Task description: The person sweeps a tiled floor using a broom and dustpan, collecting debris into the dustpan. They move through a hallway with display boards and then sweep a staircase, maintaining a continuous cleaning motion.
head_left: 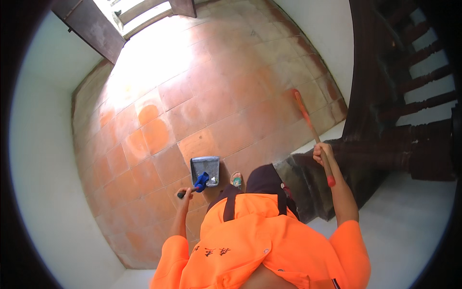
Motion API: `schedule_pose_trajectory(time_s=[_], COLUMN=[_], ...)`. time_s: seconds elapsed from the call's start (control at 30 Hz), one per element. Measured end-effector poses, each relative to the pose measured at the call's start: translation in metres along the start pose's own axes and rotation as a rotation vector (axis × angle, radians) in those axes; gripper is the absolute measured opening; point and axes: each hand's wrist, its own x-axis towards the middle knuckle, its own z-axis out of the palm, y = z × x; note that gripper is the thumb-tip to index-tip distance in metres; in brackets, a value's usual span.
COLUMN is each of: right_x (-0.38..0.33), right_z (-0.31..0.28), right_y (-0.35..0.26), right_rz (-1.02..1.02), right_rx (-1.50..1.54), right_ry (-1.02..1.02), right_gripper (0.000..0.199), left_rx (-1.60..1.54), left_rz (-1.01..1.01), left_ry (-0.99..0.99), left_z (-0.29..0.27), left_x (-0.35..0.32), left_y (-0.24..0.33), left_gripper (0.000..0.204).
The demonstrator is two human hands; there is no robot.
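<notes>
The left hand [184,192] gripped the dustpan [205,169] handle, pan low on the tiled floor [211,96]; the right hand [321,153] closed around the broom stick [313,132], upright.

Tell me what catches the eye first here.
The bright orange shirt fills the bottom centre. The left hand holds a grey dustpan with a blue handle, low over the reddish tile floor, which glares with sunlight at upper left. The right hand grips a long orange stick beside the dark wooden stairs.
</notes>
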Motion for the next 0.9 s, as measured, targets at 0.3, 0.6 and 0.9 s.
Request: schedule_pose_trajectory(time_s=[0.3, 0.6, 0.9], right_x=[0.198, 0.382, 0.373], right_z=[0.093, 0.402, 0.460], right_y=[-0.126, -0.105, -0.033], right_rz=[-0.214, 0.179, 0.271], right_rx=[0.017, 0.205, -0.526], right_ry=[0.109, 0.089, -0.081], right_gripper=[0.015, 0.009, 0.017], left_rx=[-0.247, -0.419, -0.394], left_rz=[0.035, -0.088, -0.114], left_ry=[0.161, 0.346, 0.484], left_z=[0.026, 0.001, 0.009], left_x=[0.044, 0.063, 0.063], left_y=[0.022, 0.069, 0.121], left_gripper=[0.011, 0.008, 0.008])
